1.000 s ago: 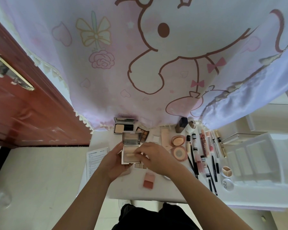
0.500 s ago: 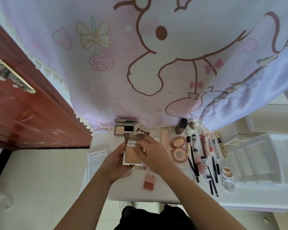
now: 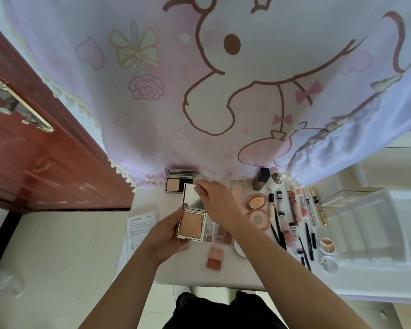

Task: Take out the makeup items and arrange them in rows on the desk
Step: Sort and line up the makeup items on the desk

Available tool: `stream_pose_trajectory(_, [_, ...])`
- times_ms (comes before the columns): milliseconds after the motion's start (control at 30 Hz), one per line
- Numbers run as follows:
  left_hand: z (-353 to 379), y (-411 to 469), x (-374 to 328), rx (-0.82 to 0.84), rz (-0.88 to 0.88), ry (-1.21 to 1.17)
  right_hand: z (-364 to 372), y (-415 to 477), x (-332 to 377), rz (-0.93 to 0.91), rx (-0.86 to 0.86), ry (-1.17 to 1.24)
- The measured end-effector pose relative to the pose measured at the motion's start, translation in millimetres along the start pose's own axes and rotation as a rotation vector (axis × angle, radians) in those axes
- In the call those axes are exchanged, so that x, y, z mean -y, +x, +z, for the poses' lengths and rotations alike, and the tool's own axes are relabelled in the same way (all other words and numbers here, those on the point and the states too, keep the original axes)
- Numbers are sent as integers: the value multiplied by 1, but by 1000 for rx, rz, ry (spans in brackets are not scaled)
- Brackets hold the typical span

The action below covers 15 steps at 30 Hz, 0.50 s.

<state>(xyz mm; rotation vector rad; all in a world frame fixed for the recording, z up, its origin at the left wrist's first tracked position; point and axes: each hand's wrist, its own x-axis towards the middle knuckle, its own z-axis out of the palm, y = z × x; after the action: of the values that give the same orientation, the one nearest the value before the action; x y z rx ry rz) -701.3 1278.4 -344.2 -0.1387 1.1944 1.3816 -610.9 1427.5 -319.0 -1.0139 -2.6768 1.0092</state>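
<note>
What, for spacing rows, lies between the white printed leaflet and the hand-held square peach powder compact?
The left hand, gripping the powder compact, in the head view.

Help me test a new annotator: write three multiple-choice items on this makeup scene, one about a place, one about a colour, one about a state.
1. Where does the printed leaflet lie?
A. left of the held compact
B. right of it
C. on top of it

2. What colour is the held compact's powder?
A. blue
B. peach
C. black

3. What state is the held compact in?
A. shut
B. open
C. lid missing

1 A: the paper lies left of the left hand gripping the compact.
2 B: its pan shows peach.
3 B: the right hand pinches its raised mirrored lid.
</note>
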Motion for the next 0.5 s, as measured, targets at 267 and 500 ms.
stream_pose_trajectory(267, [-9, -4, -4, -45, -12, -36, 14, 17, -6, 167, 184, 201])
stream_pose_trajectory(500, [-45, 2, -8, -241, 17, 111, 57, 37, 7, 247, 319, 257])
